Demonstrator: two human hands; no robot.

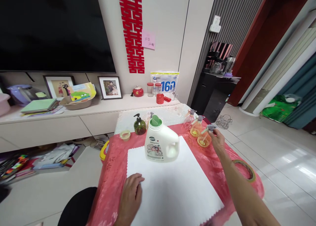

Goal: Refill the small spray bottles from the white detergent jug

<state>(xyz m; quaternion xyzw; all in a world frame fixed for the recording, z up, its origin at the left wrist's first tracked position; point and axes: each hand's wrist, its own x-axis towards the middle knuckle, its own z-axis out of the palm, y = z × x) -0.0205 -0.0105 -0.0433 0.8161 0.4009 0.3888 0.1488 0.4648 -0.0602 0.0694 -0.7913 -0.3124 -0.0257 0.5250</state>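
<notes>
My right hand (217, 138) reaches to the table's right side, and its fingers are closed on the grey pump top of the nearest round orange bottle (204, 139). Two more small round bottles, one orange (196, 129) and one pinkish (189, 120), stand just behind it. My left hand (130, 194) lies on the left edge of a white cloth (172, 186), fingers curled loosely with nothing in them. A white detergent jug (161, 143) with a green cap stands on the cloth's far edge. Behind it stand a dark green pump bottle (139, 125) and a small yellowish cup (125, 135).
A red patterned cloth (113, 173) covers the small table. A roll of tape (244, 168) lies near its right edge. A long low cabinet (74, 117) with photo frames, jars and a bowl runs along the wall. Clutter lies on the floor at left; tiled floor (271, 160) at right.
</notes>
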